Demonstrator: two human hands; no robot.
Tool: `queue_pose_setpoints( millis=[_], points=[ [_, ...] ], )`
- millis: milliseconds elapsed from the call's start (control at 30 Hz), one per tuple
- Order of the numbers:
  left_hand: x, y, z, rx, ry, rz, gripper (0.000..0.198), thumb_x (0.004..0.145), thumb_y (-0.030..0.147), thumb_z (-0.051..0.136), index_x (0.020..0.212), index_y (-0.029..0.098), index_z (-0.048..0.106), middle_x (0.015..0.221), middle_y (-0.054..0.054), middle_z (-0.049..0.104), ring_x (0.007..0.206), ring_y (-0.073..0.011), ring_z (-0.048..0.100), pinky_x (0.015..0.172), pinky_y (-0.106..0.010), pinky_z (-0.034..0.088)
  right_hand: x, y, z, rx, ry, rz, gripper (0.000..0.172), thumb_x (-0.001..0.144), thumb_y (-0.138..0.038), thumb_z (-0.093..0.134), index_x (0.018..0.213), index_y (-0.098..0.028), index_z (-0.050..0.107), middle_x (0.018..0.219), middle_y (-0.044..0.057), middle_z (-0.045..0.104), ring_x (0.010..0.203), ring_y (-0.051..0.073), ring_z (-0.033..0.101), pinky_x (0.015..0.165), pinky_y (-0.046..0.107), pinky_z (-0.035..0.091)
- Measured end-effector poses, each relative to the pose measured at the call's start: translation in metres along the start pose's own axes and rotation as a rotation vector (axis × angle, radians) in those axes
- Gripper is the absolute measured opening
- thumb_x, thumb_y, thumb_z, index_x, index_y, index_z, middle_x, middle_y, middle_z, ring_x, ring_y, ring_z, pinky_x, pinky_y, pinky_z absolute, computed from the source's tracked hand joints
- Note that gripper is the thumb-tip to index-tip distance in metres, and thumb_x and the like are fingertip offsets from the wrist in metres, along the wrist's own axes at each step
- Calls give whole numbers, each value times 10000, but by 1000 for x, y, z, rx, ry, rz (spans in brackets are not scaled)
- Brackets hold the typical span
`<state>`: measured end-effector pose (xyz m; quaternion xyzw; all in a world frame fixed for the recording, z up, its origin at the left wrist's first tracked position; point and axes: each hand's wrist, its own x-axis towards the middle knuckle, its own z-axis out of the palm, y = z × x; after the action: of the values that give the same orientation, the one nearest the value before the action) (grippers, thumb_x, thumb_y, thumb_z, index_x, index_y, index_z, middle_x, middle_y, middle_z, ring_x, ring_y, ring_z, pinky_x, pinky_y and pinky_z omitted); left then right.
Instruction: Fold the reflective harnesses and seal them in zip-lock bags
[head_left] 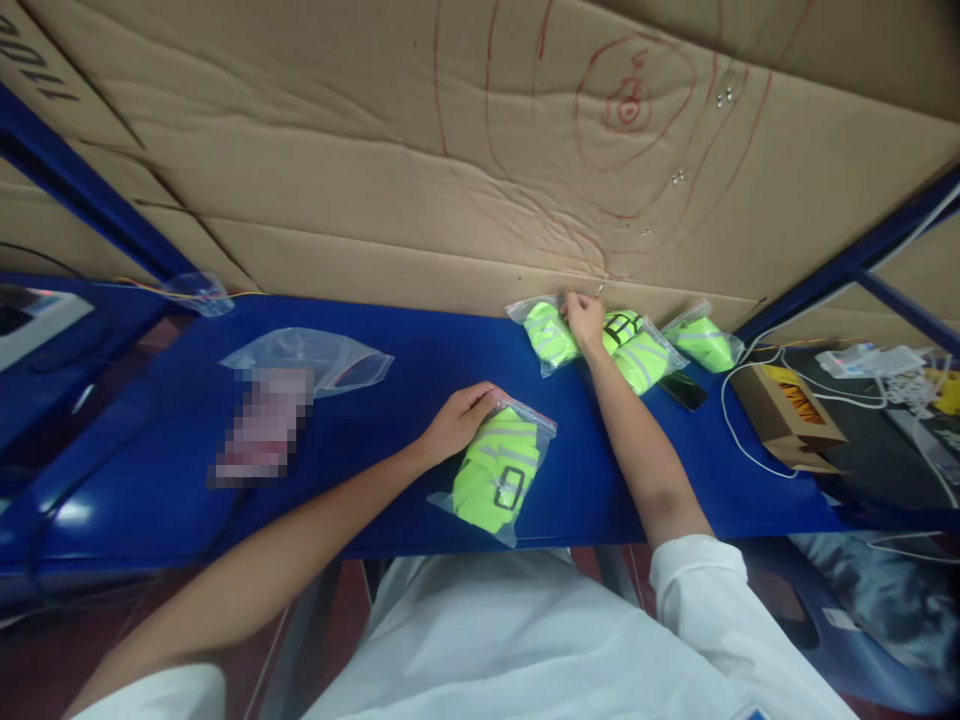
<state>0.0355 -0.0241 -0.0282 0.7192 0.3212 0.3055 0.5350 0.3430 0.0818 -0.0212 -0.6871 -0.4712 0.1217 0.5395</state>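
Near the table's front edge lies a folded neon yellow-green reflective vest with grey strips and a black buckle shape, in a clear zip bag (496, 470). My left hand (459, 420) is closed on its upper left corner, thumb and fingers pinching the plastic by the red zip line. Farther back, against the cardboard, my right hand (585, 320) has its fingers curled on the top edge of another bagged vest (549, 338). Beside my right forearm sit more bagged vests (641, 358), partly overlapping. One more bagged vest (705, 342) lies at the far right of this row.
An empty clear zip bag (319, 358) and a blurred-out pinkish item (262, 425) lie left on the blue table (390, 345). A dark phone (684, 390), white cables and an open brown box (787, 415) are at right. A cardboard wall (337, 150) stands behind.
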Motion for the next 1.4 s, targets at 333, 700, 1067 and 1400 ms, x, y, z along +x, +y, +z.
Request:
queue_pose_setpoints(
  millis=[333, 700, 1067, 1400],
  points=[
    [2, -3, -1, 42, -9, -4, 480, 1011, 590, 505, 973, 173, 740, 951, -39, 753, 875, -191, 645, 825, -284, 484, 14, 1, 4, 86, -248, 95, 358, 909, -436, 628, 650, -191, 661, 607, 8, 641, 560, 144, 564, 600, 267, 466],
    [-1, -1, 0, 79, -15, -22, 473, 1016, 584, 504, 987, 173, 737, 960, -44, 754, 877, -191, 648, 801, -282, 480, 3, 8, 10, 201, -42, 62, 262, 871, -376, 578, 707, -201, 681, 699, -5, 684, 674, 163, 631, 734, 288, 526],
    [0, -3, 1, 99, -24, -7, 482, 1020, 591, 490, 1004, 180, 741, 981, -46, 759, 909, -202, 656, 848, -298, 485, 9, 14, 6, 466, -108, 132, 342, 882, -385, 549, 607, -199, 630, 691, 47, 718, 635, 157, 667, 796, 325, 588],
    [-1, 1, 1, 113, -18, 3, 481, 1020, 575, 478, 980, 174, 740, 946, -48, 758, 873, -195, 659, 810, -284, 500, 14, 14, 7, 516, -54, 207, 484, 871, -574, 520, 510, -257, 461, 549, 19, 611, 554, 153, 619, 722, 307, 573]
  ],
)
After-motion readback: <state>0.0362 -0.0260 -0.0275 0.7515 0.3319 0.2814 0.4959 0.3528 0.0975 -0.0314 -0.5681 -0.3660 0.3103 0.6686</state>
